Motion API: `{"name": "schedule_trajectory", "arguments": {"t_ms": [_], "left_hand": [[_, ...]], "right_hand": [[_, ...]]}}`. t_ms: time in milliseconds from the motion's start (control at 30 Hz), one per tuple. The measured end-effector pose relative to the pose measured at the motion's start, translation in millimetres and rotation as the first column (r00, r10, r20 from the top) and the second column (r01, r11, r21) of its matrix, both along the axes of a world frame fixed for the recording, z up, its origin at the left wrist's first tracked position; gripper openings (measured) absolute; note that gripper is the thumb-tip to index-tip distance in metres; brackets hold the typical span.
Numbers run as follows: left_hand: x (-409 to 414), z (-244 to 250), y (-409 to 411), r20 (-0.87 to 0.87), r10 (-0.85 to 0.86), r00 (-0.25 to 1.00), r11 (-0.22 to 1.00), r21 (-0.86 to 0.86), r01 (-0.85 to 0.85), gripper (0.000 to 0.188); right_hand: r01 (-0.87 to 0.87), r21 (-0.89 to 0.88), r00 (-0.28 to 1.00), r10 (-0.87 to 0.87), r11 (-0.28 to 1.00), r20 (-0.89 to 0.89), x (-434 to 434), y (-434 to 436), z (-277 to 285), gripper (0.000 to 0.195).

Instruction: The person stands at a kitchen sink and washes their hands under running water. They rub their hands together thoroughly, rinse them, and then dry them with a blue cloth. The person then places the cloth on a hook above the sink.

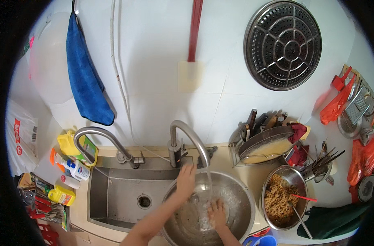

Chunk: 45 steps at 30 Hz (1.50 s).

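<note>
A large round stainless steel basin (250, 206) spans the right part of the sink and the counter edge. Water runs into it from the curved spout of the right-hand faucet (190, 130). Inside the basin, my right hand (217, 212) is palm down beside the stream, fingers apart, with nothing visible in it. My left hand (186, 180) is over the basin's left rim, its fingertips close to the faucet's base; whether they touch it cannot be made out. Shallow water covers the basin's bottom.
Left of the basin is the steel sink (122, 190) with a second faucet (97, 132). Cleaning bottles (77, 169) stand farther left. To the right, a steel bowl of brown minced food (280, 196) holds utensils. Behind it are a knife rack (233, 153) and a round cutting board (267, 144).
</note>
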<state>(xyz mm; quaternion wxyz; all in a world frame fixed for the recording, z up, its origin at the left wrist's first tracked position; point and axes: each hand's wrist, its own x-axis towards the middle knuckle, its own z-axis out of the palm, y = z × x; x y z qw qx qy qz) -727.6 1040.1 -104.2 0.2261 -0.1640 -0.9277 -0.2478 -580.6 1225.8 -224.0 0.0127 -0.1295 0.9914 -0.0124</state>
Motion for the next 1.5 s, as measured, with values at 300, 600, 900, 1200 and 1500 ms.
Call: {"name": "schedule_trajectory", "arguments": {"t_ms": [300,600,900,1200,1500], "left_hand": [[-111.2,12.5,-1.9,0.112,0.143,0.983,0.327,-0.943,0.060,0.037],[-113.1,30.6,33.7,0.255,0.149,0.955,0.485,-0.861,0.154,0.016],[-98.4,-24.8,9.5,0.083,-0.028,0.996,0.810,-0.582,0.071,0.012],[112.1,-58.7,19.3,0.673,0.201,0.711,0.961,-0.275,-0.012,0.021],[146.4,-120.3,30.3,0.540,0.163,0.826,0.985,-0.131,-0.109,0.028]], "right_hand": [[0.082,-0.228,0.993,-0.059,0.970,0.106,-2.7,-3.3,7.9,0.048],[0.091,-0.209,0.994,-0.076,0.974,0.076,-3.7,3.0,0.1,0.050],[0.003,-0.194,0.999,-0.011,0.981,-0.039,-4.2,-9.2,3.1,0.043],[0.160,-0.150,0.987,-0.163,0.976,-0.006,-0.9,-10.3,13.3,0.041],[0.154,-0.059,0.985,-0.158,0.986,-0.067,11.8,-19.4,22.5,0.039]]}}
